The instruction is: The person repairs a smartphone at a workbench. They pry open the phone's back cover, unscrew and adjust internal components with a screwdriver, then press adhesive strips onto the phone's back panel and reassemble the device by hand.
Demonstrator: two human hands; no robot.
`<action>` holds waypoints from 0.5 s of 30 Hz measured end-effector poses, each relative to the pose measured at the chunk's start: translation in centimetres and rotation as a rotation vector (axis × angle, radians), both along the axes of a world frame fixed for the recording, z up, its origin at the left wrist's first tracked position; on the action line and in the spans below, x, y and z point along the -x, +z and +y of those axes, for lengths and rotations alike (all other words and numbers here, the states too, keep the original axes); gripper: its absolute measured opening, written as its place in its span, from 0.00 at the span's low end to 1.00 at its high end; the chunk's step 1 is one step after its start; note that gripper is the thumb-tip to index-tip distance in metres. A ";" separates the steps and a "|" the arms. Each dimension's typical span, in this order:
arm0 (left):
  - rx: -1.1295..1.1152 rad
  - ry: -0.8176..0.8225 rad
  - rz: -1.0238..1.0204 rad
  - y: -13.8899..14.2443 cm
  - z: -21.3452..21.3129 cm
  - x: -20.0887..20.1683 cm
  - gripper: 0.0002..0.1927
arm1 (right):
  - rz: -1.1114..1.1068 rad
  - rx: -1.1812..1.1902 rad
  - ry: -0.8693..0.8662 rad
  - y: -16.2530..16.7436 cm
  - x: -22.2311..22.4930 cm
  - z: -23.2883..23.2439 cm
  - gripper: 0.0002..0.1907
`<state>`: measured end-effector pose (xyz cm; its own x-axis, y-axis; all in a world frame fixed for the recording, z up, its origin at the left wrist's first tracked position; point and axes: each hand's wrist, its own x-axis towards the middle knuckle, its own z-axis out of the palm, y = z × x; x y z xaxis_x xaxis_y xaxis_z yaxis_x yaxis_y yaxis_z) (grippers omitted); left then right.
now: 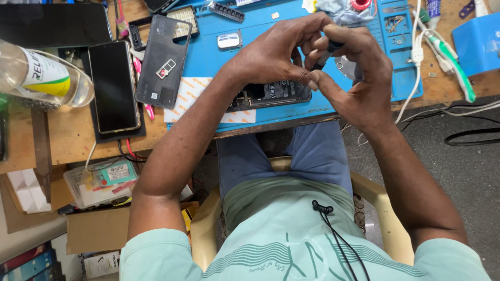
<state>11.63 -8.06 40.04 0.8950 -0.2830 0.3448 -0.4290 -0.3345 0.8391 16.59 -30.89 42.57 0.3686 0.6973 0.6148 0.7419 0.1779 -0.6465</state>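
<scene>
Both hands pinch over the opened phone [271, 93]: right hand [359, 78] grips a screwdriver [325, 54] tilted down-left, left hand [276, 52] steadying its tip.

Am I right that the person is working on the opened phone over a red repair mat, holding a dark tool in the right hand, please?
Not quite: the mat is blue, not red, as the head view shows. The rest holds: the right hand grips a dark tool over the opened phone, with the left hand beside it.
</scene>
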 end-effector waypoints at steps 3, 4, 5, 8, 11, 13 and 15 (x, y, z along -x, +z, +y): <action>0.190 -0.088 0.164 -0.2 0.2 -0.1 0.41 | -0.038 -0.003 -0.048 -0.2 0.2 -0.1 0.32; 0.148 -0.093 0.098 -0.2 0.2 -0.2 0.39 | -0.094 0.006 -0.080 -0.2 0.2 -0.1 0.34; 0.108 -0.097 0.033 -0.2 0.2 -0.3 0.38 | -0.147 0.017 -0.109 -0.2 0.2 -0.2 0.37; 0.007 -0.015 -0.057 -0.4 0.0 -0.5 0.41 | -0.025 0.001 -0.040 -0.5 0.3 0.0 0.33; 0.022 -0.049 -0.059 -0.6 0.1 -0.5 0.38 | -0.081 0.004 -0.025 -0.9 0.1 0.1 0.37; 0.008 -0.072 -0.062 -0.7 0.5 -0.4 0.34 | -0.072 -0.003 -0.022 -1.3 0.2 0.1 0.40; -0.062 -0.034 -0.079 -0.7 1.0 -0.2 0.32 | -0.044 0.010 -0.022 -1.5 0.3 -0.1 0.42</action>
<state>11.87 -7.09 39.37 0.8555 -0.3354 0.3945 -0.5046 -0.3691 0.7805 16.29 -31.00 41.07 0.3562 0.6958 0.6237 0.7734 0.1551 -0.6147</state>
